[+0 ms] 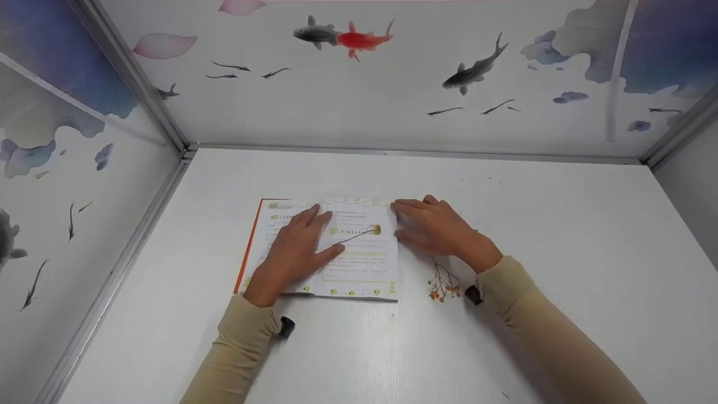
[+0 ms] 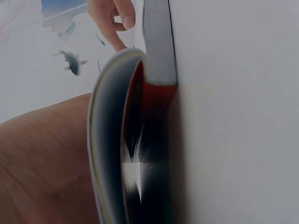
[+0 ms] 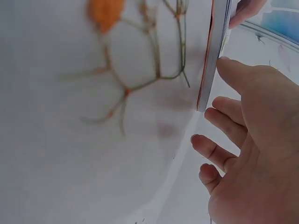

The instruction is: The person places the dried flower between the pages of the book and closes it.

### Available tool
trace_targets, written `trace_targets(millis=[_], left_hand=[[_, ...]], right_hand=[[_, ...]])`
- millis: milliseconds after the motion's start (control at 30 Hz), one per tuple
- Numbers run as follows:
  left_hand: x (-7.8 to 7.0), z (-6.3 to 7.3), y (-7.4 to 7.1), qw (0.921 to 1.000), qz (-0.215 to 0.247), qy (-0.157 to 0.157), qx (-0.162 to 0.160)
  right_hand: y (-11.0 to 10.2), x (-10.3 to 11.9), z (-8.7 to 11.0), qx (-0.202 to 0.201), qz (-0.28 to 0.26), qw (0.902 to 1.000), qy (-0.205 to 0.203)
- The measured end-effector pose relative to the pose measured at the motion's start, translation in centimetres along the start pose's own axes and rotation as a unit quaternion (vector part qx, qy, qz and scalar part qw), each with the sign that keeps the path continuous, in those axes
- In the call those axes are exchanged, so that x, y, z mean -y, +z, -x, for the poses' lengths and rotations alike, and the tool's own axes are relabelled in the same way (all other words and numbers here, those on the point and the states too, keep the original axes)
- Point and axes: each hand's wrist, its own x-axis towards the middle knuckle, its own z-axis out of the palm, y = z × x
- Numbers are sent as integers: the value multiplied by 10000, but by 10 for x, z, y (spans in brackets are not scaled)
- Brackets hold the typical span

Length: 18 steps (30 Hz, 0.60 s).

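An open book [image 1: 359, 266] with an orange cover edge lies on the white table. My left hand [image 1: 294, 244] rests spread across its left page and the fold, its thumb reaching onto the right page. On that right page lies a thin dried sprig [image 1: 359, 235] with a yellowish head. My right hand [image 1: 435, 224] is at the book's right edge, fingertips right at the page corner and side; in the right wrist view its fingers [image 3: 217, 151] are loosely bent, with the thumb at the page block. In the left wrist view, the left-side pages [image 2: 96, 140] bulge up in a curve.
Another dried sprig with orange blooms [image 1: 443, 286] lies on the table [image 1: 359, 359] beneath my right wrist, right of the book. Small plant bits are scattered on the tabletop. Panels painted with fish [image 1: 364, 39] stand behind and at the sides.
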Motion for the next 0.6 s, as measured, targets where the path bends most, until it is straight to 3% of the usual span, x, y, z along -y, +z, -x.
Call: trace_targets(millis=[367,500,600], left_hand=[[-4,2,0,9999,47,-101,-72],[-10,2,3,9989,-234,-10,-411],[-20,2,6,9947,-518,323,-823]], right_hand=[[-1,4,2,258,-21,9995,176],[0,6,1,295,42,9992,270],[1,7,1,281,21,9993,257]])
